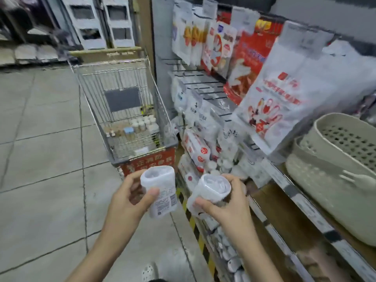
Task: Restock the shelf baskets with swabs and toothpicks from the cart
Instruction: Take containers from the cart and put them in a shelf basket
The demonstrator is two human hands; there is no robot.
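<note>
My left hand (130, 195) grips a white plastic container of swabs (161, 192), upright, with a printed label facing me. A second white container (211, 190) is tilted, its round lid toward me, and my right hand (230, 202) grips it. Both are held in front of me over the floor beside the shelf. Ahead stands the metal shopping cart (124, 110) with several small jars (140, 124) on its bottom. Two stacked beige perforated baskets (329, 159) sit on the shelf at the right.
Hanging glove packets (270, 102) and other white packs crowd the shelf rack (203, 84) on the right. Lower shelf rows hold several white tubs (230, 255). A yellow-black striped strip (193, 222) edges the shelf base. Grey floor tiles (44, 159) stretch to the left.
</note>
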